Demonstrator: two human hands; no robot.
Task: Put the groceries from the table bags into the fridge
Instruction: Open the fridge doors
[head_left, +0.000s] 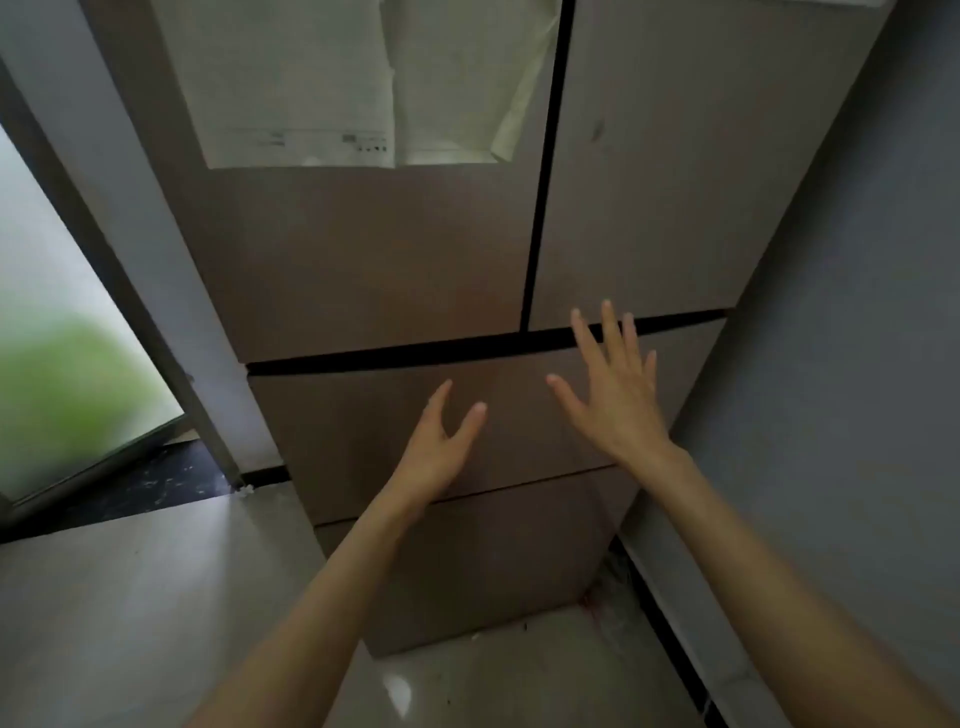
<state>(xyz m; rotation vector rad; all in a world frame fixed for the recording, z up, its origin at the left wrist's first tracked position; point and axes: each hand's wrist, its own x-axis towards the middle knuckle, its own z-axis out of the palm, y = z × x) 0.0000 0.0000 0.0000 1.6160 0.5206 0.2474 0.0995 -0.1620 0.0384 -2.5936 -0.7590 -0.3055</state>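
We stand before the tall taupe matte-panelled fridge (363, 260), all its doors and drawers closed, with no groceries or bags in view. Our left hand (439, 452) reaches toward the upper drawer front (363, 415), fingers straight and thumb spread, holding nothing; whether it touches the panel we cannot tell. Our right hand (613, 395) is raised with fingers splayed wide, empty, its fingertips (608, 317) lying over the dark horizontal gap (389, 358) between the doors and the drawer. White paper sheets (353, 88) hang on the left door. We judge the panels stiff, smooth and slippery, with no handle showing, so the hold is likely the recessed edge in that dark gap; a full-height door should swing heavily. A grey wall (857, 312) flanks the fridge, pale glossy floor tiles (130, 597) lie below.
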